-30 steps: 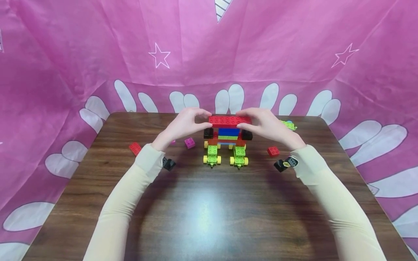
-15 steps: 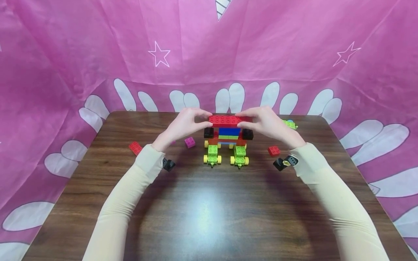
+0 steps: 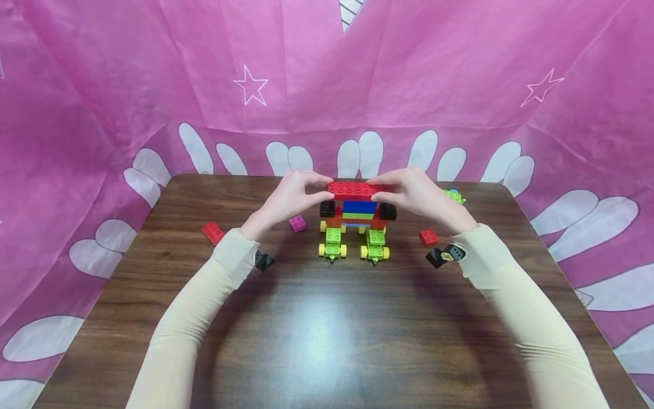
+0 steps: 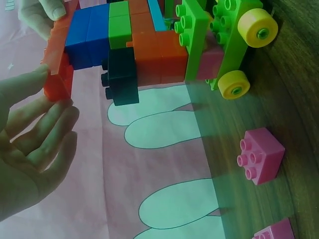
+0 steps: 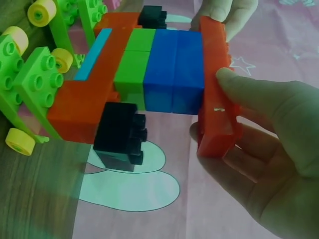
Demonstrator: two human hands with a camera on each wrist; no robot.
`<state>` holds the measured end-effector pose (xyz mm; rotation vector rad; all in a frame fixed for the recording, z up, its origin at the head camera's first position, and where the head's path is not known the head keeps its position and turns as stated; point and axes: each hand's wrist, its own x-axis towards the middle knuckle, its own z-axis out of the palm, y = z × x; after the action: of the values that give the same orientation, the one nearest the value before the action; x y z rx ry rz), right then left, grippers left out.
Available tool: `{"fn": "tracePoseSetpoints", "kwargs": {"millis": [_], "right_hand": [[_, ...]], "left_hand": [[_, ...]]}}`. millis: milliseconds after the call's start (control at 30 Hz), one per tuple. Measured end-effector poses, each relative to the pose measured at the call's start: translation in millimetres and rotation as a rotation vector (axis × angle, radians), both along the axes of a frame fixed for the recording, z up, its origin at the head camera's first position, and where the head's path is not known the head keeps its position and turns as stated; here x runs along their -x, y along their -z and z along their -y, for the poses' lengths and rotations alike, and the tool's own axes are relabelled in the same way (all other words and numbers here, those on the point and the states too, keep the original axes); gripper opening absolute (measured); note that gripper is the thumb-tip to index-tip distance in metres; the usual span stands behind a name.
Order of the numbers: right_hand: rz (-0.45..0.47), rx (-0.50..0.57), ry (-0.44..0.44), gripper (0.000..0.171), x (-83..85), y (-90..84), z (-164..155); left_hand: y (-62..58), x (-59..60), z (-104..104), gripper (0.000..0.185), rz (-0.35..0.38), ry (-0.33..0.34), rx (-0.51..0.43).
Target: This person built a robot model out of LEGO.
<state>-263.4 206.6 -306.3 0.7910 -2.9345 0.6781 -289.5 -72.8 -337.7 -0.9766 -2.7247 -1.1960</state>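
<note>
A long red building brick (image 3: 352,190) tops a brick build at the far middle of the table. My left hand (image 3: 293,196) pinches the brick's left end between thumb and fingers; my right hand (image 3: 416,193) pinches its right end. Below it, the right wrist view shows blue bricks (image 5: 174,72), a lime green brick (image 5: 132,74) and a red-orange crosspiece (image 5: 75,119). A black brick (image 5: 119,134) juts out on each side, studs facing up along the build. Green wheeled bases (image 3: 332,244) with yellow wheels stand on the table under it.
Pink bricks (image 4: 261,155) lie left of the build. A red brick (image 3: 212,232) is farther left, and another red brick (image 3: 428,237) lies to the right. A green piece (image 3: 453,196) sits behind the right forearm. A pink curtain (image 3: 317,74) hangs behind the wooden table (image 3: 265,341).
Both hands keep their grip on the long red brick and the build stays put. The left wrist has shifted slightly and now covers one small pink brick.
</note>
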Motion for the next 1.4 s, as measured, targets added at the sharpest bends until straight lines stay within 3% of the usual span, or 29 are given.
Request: {"fn": "tracePoseSetpoints", "kwargs": {"millis": [300,533,767,933,1267,1400], "right_hand": [[-0.026,-0.032,-0.044,0.045,-0.1,-0.1,0],[-0.038,-0.012,-0.050,0.046,1.5,1.1,1],[-0.007,0.033,-0.008,0.046,-1.7,5.7,-3],[-0.044,0.045,-0.027,0.044,-4.3,7.5,-5],[-0.121,0.004,-0.087,0.043,-4.0,9.6,-1],[-0.126,-0.005,-0.095,0.043,-3.8,10.2,0]], "left_hand": [[0.4,3.8,1,0.039,-0.010,0.037,0.013],[-4.2,4.9,6,0.042,0.057,0.034,0.053],[0.4,1.0,3,0.042,0.118,0.002,-0.005],[0.3,0.4,0,0.040,0.095,-0.005,-0.017],[-2.6,0.8,-1,0.038,-0.022,0.065,0.038],[-0.6,0.5,0,0.038,-0.029,0.072,0.038]]}}
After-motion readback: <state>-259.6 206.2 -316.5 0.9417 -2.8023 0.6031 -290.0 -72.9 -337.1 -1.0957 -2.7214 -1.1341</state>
